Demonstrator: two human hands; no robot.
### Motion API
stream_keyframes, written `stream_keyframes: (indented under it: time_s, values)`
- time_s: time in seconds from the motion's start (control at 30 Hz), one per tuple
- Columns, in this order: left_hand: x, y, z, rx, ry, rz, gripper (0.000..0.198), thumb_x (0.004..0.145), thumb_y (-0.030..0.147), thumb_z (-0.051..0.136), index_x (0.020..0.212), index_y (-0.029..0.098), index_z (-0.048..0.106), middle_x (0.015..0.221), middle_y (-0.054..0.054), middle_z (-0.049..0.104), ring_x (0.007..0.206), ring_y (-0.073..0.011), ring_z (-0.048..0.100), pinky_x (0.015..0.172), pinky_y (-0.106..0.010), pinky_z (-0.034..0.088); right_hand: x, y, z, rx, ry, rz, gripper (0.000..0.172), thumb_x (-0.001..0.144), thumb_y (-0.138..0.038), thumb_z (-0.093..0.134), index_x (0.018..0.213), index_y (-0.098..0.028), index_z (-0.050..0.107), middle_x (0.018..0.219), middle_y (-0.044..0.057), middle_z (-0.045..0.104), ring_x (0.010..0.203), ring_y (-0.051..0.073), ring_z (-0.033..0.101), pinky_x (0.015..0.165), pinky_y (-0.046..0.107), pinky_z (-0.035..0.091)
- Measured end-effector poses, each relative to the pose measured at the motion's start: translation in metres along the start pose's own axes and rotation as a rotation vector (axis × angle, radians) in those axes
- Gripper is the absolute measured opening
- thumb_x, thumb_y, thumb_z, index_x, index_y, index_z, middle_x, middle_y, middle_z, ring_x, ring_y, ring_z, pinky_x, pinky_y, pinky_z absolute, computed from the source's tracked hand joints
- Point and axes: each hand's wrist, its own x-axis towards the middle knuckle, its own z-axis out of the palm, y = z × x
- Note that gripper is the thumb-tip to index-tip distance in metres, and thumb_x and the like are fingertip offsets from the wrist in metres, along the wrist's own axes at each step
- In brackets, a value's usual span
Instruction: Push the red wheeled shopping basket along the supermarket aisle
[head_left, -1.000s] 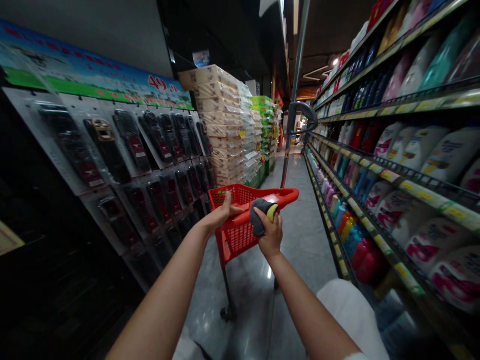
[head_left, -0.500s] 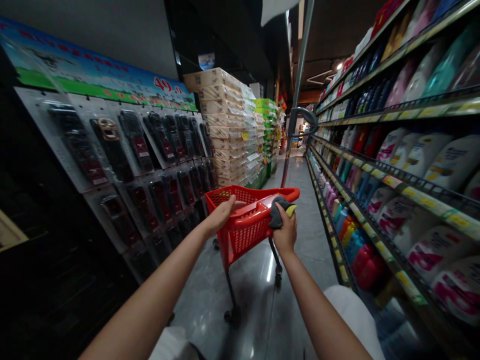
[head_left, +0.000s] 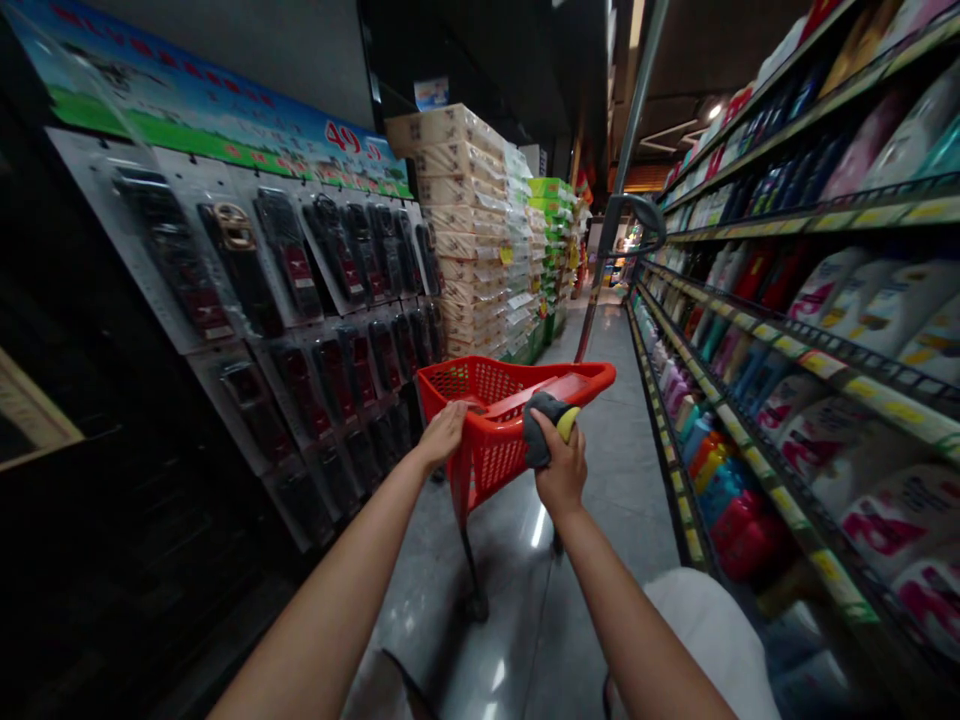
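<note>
A red plastic shopping cart [head_left: 491, 470] with perforated basket sides stands in front of me on thin dark legs. My left hand [head_left: 444, 436] grips its rim at the near left corner, fingers over the edge. In my right hand [head_left: 564, 468] is a grey and yellow cloth [head_left: 541, 425], bunched up and pressed against the cart's near right rim. The cloth covers part of the rim. Part of the cart's near side is hidden behind it.
Packaged belts [head_left: 292, 250] hang on a display at the left. Stacked cartons [head_left: 465, 220] stand behind the cart. A metal pole with a dark loop handle [head_left: 634, 225] rises beyond it. Shelves of bottles [head_left: 892, 400] line the right side, above a grey tiled floor [head_left: 600, 440].
My right hand has slid the cloth leftward along the cart's rim. The left hand's fingers now lie over the rim at the corner. The view has shifted slightly.
</note>
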Motion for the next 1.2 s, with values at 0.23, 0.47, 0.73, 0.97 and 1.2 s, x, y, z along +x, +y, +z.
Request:
stream_keyframes:
  time_s: [0.23,0.47,0.73,0.97,1.2]
  values:
    - [-0.001,0.023,0.032,0.007,-0.128,0.039,0.06,0.095,0.041,0.009,0.145,0.019,0.033,0.152,-0.007,0.034,0.143,-0.0171,0.022,0.116,-0.039,0.014,-0.012,0.01,-0.005,0.043,0.253,0.118,0.067,0.073,-0.007,0.046,0.137,-0.025,0.045,0.122,0.013,0.049,0.109,0.027,0.048,0.09,0.042,0.042]
    - [-0.015,0.059,0.039,0.091,-0.18,0.169,0.058,0.096,0.043,0.013,0.143,0.02,0.038,0.148,-0.007,0.041,0.138,-0.0188,0.031,0.112,-0.038,0.02,-0.027,0.025,-0.03,-0.123,0.073,-0.046,0.052,0.081,-0.01,0.045,0.122,-0.037,0.061,0.11,0.009,0.049,0.095,0.025,0.046,0.083,0.04,0.043]
    - [-0.012,0.09,0.062,0.031,-0.174,0.184,0.053,0.096,0.041,0.017,0.14,0.027,0.043,0.139,-0.005,0.052,0.124,-0.0246,0.046,0.107,-0.046,0.029,-0.028,0.03,-0.023,-0.205,-0.01,-0.12,0.063,0.074,-0.004,0.046,0.126,-0.037,0.058,0.119,0.008,0.049,0.089,0.024,0.043,0.075,0.035,0.043]
    - [-0.021,0.03,0.05,0.109,-0.124,0.14,0.051,0.094,0.039,0.031,0.137,0.016,0.047,0.141,-0.01,0.05,0.134,-0.0224,0.039,0.112,-0.041,0.027,0.005,0.058,-0.065,-0.397,0.075,0.142,0.06,0.08,-0.009,0.046,0.133,-0.036,0.052,0.122,0.009,0.047,0.096,0.026,0.045,0.077,0.035,0.044]
    - [-0.03,-0.006,0.048,0.517,-0.152,0.088,0.037,0.094,0.041,0.037,0.114,0.018,0.058,0.122,-0.011,0.064,0.124,-0.0254,0.05,0.11,-0.049,0.024,-0.01,0.025,-0.028,-0.493,-0.406,-0.074,0.07,0.078,-0.005,0.047,0.137,-0.042,0.045,0.139,0.004,0.043,0.096,0.025,0.045,0.067,0.03,0.047]
